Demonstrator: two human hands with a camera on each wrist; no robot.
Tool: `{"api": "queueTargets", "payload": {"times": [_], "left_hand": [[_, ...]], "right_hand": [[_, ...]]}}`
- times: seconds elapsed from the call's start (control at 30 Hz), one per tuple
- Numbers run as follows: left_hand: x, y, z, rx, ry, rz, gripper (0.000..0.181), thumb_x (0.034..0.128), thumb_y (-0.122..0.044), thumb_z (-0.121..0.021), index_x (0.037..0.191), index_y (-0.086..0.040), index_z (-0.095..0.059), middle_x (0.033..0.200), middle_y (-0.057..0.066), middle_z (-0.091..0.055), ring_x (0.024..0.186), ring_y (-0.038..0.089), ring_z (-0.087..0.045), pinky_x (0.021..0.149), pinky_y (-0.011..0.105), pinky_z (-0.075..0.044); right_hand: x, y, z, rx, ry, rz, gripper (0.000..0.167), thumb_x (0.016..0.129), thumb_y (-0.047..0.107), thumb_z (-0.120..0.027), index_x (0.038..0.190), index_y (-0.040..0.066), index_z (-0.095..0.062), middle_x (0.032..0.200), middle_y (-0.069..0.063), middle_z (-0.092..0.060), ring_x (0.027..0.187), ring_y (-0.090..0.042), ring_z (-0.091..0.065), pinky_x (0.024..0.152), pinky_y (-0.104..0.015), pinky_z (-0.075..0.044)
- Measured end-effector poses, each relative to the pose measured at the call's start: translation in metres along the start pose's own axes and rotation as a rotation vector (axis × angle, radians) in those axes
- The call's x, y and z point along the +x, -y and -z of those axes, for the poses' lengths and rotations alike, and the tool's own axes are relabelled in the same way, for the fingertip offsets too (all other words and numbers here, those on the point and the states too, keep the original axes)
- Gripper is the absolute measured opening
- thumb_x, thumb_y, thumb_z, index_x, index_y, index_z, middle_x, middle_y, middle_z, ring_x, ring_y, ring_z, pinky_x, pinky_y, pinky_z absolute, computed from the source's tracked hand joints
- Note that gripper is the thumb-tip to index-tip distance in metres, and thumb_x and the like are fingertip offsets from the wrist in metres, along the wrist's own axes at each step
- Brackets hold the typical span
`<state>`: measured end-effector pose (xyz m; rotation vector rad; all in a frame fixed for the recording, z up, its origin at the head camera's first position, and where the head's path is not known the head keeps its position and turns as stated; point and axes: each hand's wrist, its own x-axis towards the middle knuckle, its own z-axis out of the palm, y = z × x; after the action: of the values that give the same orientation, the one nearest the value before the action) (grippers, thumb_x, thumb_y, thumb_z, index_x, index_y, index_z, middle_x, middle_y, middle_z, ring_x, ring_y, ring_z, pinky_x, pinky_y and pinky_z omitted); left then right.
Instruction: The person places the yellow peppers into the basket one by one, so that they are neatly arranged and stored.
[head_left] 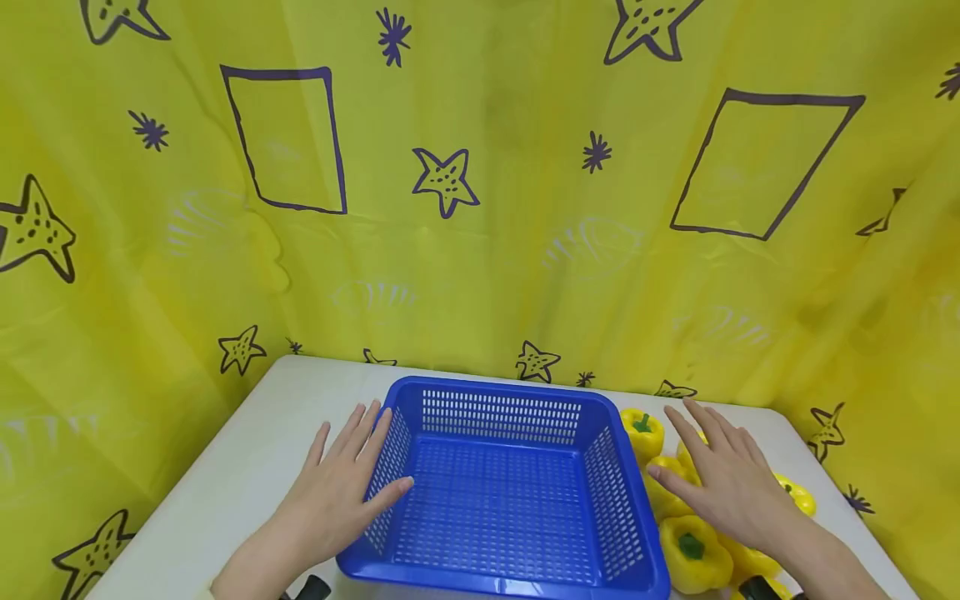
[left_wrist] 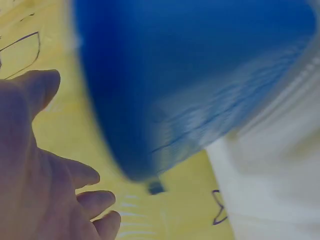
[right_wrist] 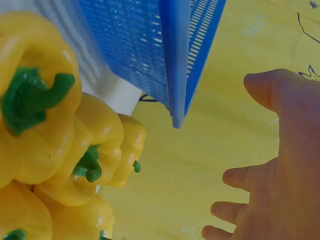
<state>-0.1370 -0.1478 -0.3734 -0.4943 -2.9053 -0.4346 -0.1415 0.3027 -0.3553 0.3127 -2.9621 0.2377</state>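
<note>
A blue plastic basket (head_left: 491,508) with slotted walls stands on the white table, and nothing lies inside it. My left hand (head_left: 333,492) is spread with straight fingers above the basket's left rim; in the left wrist view a gap shows between that hand (left_wrist: 45,165) and the blurred basket (left_wrist: 200,45). On the other side, my right hand (head_left: 738,483) hovers with extended fingers over several yellow bell peppers (head_left: 693,558). The right wrist view shows these peppers (right_wrist: 100,145) with green stems beside the basket wall (right_wrist: 130,45), apart from the right hand (right_wrist: 280,170).
The white table (head_left: 225,467) runs back to a yellow curtain (head_left: 495,275) printed with stars and frames. That curtain hangs behind the table and along both sides. The peppers crowd against the basket's right side.
</note>
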Motion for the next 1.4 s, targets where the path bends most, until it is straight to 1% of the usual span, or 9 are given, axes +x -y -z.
{"api": "queueTargets", "payload": {"times": [0.13,0.27,0.43,0.6,0.8,1.0,1.13,1.27,1.4], "left_hand": [[-0.004,0.004,-0.013,0.0,0.055,0.02,0.092,0.0933,-0.07,-0.042,0.154,-0.003,-0.031,0.163,0.015,-0.028,0.152,0.036,-0.021,0.118,0.068,-0.012],[-0.005,0.007,-0.023,-0.012,0.096,0.053,0.094,0.0928,-0.072,-0.04,0.155,-0.002,-0.029,0.163,0.016,-0.027,0.153,0.036,-0.021,0.119,0.068,-0.012],[-0.004,0.007,-0.028,-0.037,0.084,0.054,0.091,0.0948,-0.069,-0.04,0.156,-0.002,-0.026,0.165,0.014,-0.022,0.153,0.036,-0.019,0.119,0.067,-0.011],[-0.002,0.006,-0.029,-0.027,0.075,0.04,0.088,0.0963,-0.065,-0.041,0.156,-0.002,-0.025,0.165,0.014,-0.021,0.153,0.035,-0.018,0.12,0.065,-0.011],[0.003,0.006,-0.031,-0.007,0.07,0.02,0.089,0.096,-0.066,-0.041,0.155,-0.002,-0.027,0.165,0.014,-0.022,0.153,0.035,-0.018,0.121,0.064,-0.01],[0.001,0.008,-0.032,-0.04,0.089,0.05,0.09,0.0951,-0.068,-0.04,0.156,-0.003,-0.026,0.165,0.014,-0.022,0.154,0.036,-0.016,0.12,0.066,-0.008],[-0.001,0.011,-0.032,-0.046,0.073,0.062,0.09,0.0952,-0.069,-0.039,0.156,-0.004,-0.026,0.165,0.013,-0.022,0.154,0.036,-0.016,0.12,0.066,-0.008],[-0.003,0.011,-0.031,-0.025,0.045,0.057,0.088,0.0956,-0.067,-0.041,0.156,-0.004,-0.028,0.165,0.013,-0.023,0.153,0.036,-0.017,0.119,0.066,-0.009],[-0.002,0.01,-0.031,-0.017,0.041,0.059,0.085,0.0967,-0.064,-0.042,0.156,-0.004,-0.028,0.165,0.012,-0.023,0.153,0.036,-0.019,0.119,0.066,-0.009]], "right_hand": [[0.007,-0.003,0.001,0.004,-0.025,0.039,0.082,0.094,0.052,-0.059,0.152,0.0,-0.033,0.153,-0.032,-0.029,0.135,-0.055,-0.03,0.106,-0.071,-0.026],[0.017,-0.005,0.001,0.018,-0.013,0.044,0.076,0.096,0.048,-0.058,0.148,-0.003,-0.038,0.151,-0.034,-0.032,0.131,-0.057,-0.035,0.103,-0.072,-0.031],[0.026,-0.007,0.002,0.071,0.023,0.011,0.071,0.1,0.045,-0.052,0.147,-0.007,-0.037,0.149,-0.037,-0.033,0.129,-0.06,-0.035,0.1,-0.075,-0.033],[0.033,-0.011,0.002,0.088,0.053,-0.006,0.071,0.101,0.044,-0.052,0.144,-0.01,-0.038,0.148,-0.039,-0.033,0.129,-0.061,-0.035,0.1,-0.074,-0.034],[0.04,-0.015,0.0,0.084,0.078,-0.007,0.069,0.1,0.041,-0.054,0.143,-0.011,-0.04,0.146,-0.038,-0.034,0.128,-0.06,-0.035,0.101,-0.074,-0.034],[0.048,-0.016,-0.008,0.122,0.104,0.019,0.064,0.097,0.032,-0.061,0.139,-0.012,-0.043,0.141,-0.039,-0.041,0.125,-0.06,-0.04,0.1,-0.072,-0.036],[0.055,-0.014,-0.012,0.138,0.148,0.029,0.061,0.096,0.028,-0.063,0.138,-0.012,-0.044,0.139,-0.04,-0.042,0.124,-0.06,-0.042,0.1,-0.071,-0.038],[0.065,-0.01,-0.011,0.148,0.212,0.023,0.06,0.096,0.026,-0.062,0.139,-0.013,-0.043,0.139,-0.042,-0.041,0.126,-0.06,-0.042,0.101,-0.069,-0.039],[0.07,-0.007,-0.011,0.164,0.26,0.028,0.059,0.096,0.023,-0.062,0.138,-0.013,-0.043,0.139,-0.043,-0.041,0.124,-0.058,-0.046,0.099,-0.066,-0.042]]}}
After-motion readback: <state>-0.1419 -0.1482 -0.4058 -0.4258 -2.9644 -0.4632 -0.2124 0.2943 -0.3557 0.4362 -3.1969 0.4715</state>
